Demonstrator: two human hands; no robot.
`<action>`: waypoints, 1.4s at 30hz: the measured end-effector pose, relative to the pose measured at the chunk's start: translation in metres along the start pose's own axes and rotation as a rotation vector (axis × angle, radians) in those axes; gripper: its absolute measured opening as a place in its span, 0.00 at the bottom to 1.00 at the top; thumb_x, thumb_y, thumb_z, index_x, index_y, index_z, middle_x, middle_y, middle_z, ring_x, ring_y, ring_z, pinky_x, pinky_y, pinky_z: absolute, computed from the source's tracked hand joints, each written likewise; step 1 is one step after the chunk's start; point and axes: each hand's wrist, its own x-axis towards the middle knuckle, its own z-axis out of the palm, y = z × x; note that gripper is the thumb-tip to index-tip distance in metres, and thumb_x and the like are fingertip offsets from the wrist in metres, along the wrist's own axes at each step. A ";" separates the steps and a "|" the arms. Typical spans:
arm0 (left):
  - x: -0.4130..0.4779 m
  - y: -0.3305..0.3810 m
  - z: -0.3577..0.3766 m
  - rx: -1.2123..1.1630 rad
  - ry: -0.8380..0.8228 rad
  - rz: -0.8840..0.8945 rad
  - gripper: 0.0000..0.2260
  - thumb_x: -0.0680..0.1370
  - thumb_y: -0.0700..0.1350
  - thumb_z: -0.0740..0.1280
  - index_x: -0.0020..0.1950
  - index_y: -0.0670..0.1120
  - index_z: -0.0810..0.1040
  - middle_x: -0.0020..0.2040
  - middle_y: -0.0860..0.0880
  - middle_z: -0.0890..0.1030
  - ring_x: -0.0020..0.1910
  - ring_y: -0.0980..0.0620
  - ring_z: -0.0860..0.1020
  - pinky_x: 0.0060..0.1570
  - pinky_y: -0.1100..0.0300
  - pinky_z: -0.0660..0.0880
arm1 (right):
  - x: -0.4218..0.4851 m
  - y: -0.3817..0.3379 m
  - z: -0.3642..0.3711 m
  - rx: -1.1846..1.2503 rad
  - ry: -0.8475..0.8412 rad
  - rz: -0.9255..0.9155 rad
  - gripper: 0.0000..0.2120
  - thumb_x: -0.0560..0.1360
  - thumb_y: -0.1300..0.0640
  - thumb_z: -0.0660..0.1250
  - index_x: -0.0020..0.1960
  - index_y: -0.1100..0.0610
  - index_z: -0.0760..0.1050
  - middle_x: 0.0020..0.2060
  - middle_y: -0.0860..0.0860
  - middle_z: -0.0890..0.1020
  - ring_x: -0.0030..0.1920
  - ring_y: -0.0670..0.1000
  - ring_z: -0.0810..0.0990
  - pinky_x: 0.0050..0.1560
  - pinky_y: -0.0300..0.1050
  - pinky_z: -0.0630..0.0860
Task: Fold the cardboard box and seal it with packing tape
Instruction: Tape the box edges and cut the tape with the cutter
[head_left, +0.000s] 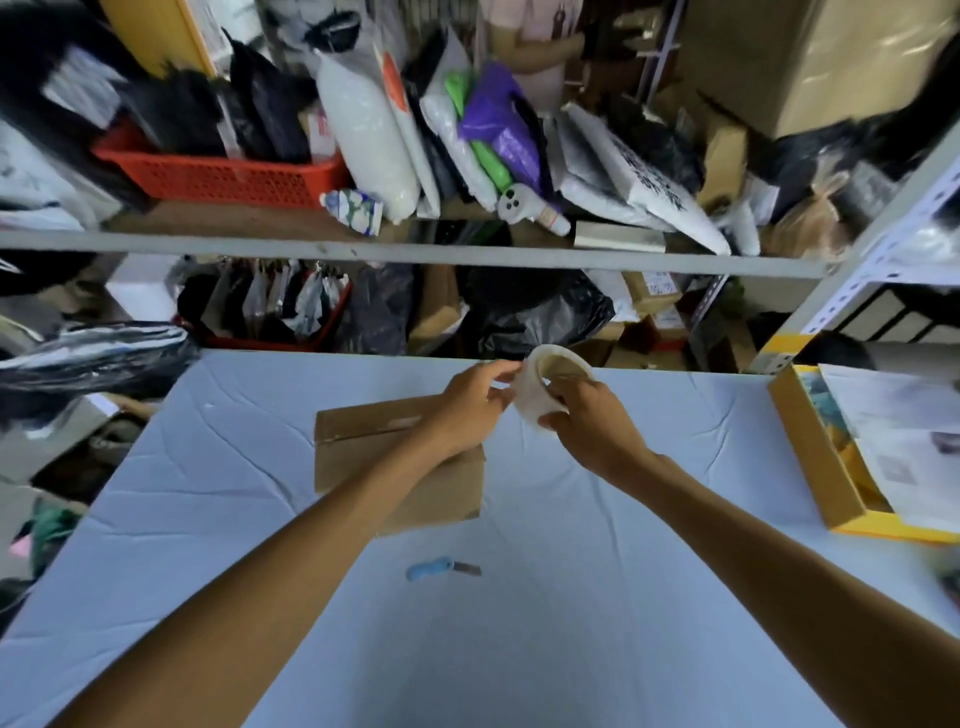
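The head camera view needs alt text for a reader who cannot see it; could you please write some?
Two bare hands hold a roll of clear packing tape above a flat cardboard box on a pale blue table, the left hand pinching its edge, the right hand gripping it. A blue utility knife lies nearer; cluttered shelves stand behind.

We face a table (571, 623) under a wrinkled pale blue cloth. Behind it we see a grey metal shelf (415, 254) running the full width, with a perforated white upright (862, 270) at right. On the shelf: a red basket (223, 179) of dark packets, white bags (363, 130), a purple bag (498, 124). Below it we see a black bag (540, 312), small cartons and a second red basket (291, 332). A big brown carton (810, 57) sits top right. At the table's right edge is a yellow tray (815, 462) holding papers. Light is soft and even.
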 end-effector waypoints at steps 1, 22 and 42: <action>0.002 0.002 0.001 -0.012 0.025 -0.013 0.17 0.80 0.39 0.62 0.69 0.47 0.71 0.64 0.47 0.77 0.59 0.48 0.77 0.59 0.55 0.74 | 0.002 -0.003 -0.002 -0.004 0.014 -0.005 0.15 0.72 0.63 0.67 0.59 0.61 0.78 0.56 0.58 0.81 0.53 0.59 0.78 0.46 0.40 0.67; 0.004 -0.015 0.004 -0.024 0.108 0.025 0.21 0.80 0.37 0.60 0.70 0.54 0.69 0.65 0.48 0.75 0.62 0.50 0.73 0.58 0.60 0.72 | -0.001 -0.008 0.009 -0.025 -0.067 -0.013 0.18 0.73 0.61 0.68 0.63 0.60 0.75 0.59 0.58 0.79 0.55 0.58 0.77 0.51 0.43 0.72; 0.003 -0.034 0.001 -0.085 0.312 0.166 0.03 0.73 0.44 0.72 0.43 0.46 0.81 0.39 0.54 0.82 0.41 0.58 0.79 0.45 0.60 0.78 | 0.001 -0.012 0.009 0.064 -0.133 0.008 0.12 0.73 0.59 0.68 0.56 0.61 0.77 0.51 0.59 0.81 0.47 0.58 0.77 0.42 0.44 0.68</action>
